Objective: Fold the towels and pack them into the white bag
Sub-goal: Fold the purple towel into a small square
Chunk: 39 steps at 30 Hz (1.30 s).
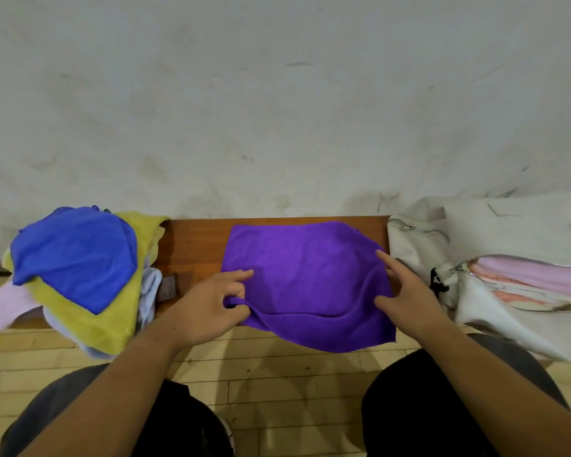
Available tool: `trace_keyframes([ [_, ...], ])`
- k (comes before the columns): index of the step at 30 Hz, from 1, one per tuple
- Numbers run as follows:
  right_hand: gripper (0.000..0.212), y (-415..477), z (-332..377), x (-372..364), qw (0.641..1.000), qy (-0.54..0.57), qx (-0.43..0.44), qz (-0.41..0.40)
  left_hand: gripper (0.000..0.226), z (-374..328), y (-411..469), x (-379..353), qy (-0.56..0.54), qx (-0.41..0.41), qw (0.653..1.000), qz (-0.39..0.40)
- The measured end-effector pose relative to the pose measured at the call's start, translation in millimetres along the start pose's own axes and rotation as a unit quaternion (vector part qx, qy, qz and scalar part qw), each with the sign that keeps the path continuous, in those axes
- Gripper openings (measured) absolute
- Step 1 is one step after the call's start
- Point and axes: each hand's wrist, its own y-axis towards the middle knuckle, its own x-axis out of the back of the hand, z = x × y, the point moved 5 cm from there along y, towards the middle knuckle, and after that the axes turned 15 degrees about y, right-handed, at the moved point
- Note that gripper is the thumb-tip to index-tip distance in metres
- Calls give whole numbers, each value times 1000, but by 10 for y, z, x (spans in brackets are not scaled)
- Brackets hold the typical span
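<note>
Folding was in hand: the left hand [208,308] pinched the purple towel [307,285] at its near-left edge, while the right hand [406,291], grip open, pressed its right side on the table [195,245]. Next, I judged, came doubling it over, then packing it into the white bag [495,232] just right, unzipped with folded towels [534,278] inside; an unfolded towel pile [76,258] waited left.

The wooden surface [195,245] carries a heap of towels [76,272], a spread purple towel [307,278] and the white bag [495,245].
</note>
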Motion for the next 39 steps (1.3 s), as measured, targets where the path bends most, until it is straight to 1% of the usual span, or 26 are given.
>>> trace_keyframes([
  [2, 75, 54, 49, -104, 996, -87, 26, 15, 23, -25, 90, -35, 11, 3, 1000, -1],
  [5, 49, 184, 59, -329, 973, -204, 91, 66, 26, -34, 198, -82, 28, 18, 999, 3],
  [6, 38, 234, 82, -358, 967, -226, 101, 59, 27, -19, 225, -99, 37, 26, 999, 7],
  [7, 29, 292, 132, -349, 963, -247, 105, 25, 28, 6, 243, -116, 46, 34, 998, 15],
  [8, 27, 355, 187, -308, 956, -270, 111, -30, 29, 31, 251, -125, 54, 42, 997, 22],
  [9, 30, 419, 245, -267, 945, -293, 120, -80, 29, 59, 254, -128, 60, 49, 997, 23],
  [10, 37, 486, 290, -250, 938, -307, 127, -101, 28, 81, 255, -121, 66, 53, 996, 20],
  [11, 46, 567, 303, -276, 936, -317, 123, -87, 28, 100, 256, -115, 71, 55, 996, 16],
  [13, 68, 715, 233, -433, 934, -345, 88, 2, 28, 126, 245, -104, 79, 59, 995, 10],
  [15, 77, 767, 118, -626, 917, -388, 64, 68, 29, 154, 241, -100, 84, 66, 994, 6],
  [16, 77, 758, 92, -709, 912, -396, 71, 78, 29, 171, 243, -99, 85, 71, 994, 4],
  [18, 71, 703, 124, -840, 912, -388, 112, 73, 29, 187, 255, -97, 81, 75, 994, 4],
  [21, 59, 620, 207, -984, 924, -332, 176, 76, 28, 207, 273, -92, 68, 78, 995, 9],
  [22, 59, 603, 218, -1008, 934, -298, 181, 82, 28, 219, 280, -90, 65, 80, 995, 12],
  [24, 65, 577, 231, -1018, 952, -234, 169, 96, 28, 239, 294, -89, 61, 83, 995, 16],
  [25, 67, 567, 228, -1011, 955, -225, 167, 102, 28, 243, 301, -92, 60, 85, 994, 16],
  [28, 66, 541, 202, -965, 934, -295, 182, 85, 29, 251, 319, -100, 61, 93, 994, 17],
  [30, 71, 546, 162, -914, 931, -322, 161, 66, 30, 250, 330, -108, 61, 102, 993, 18],
  [35, 110, 748, 12, -630, 955, -292, 32, 39, 34, 292, 309, -88, 72, 133, 988, 18],
  [37, 115, 835, -35, -545, 957, -285, 19, 39, 34, 315, 293, -82, 75, 142, 987, 22],
  [39, 115, 871, -59, -534, 955, -293, 22, 50, 33, 313, 282, -80, 76, 146, 986, 26],
])
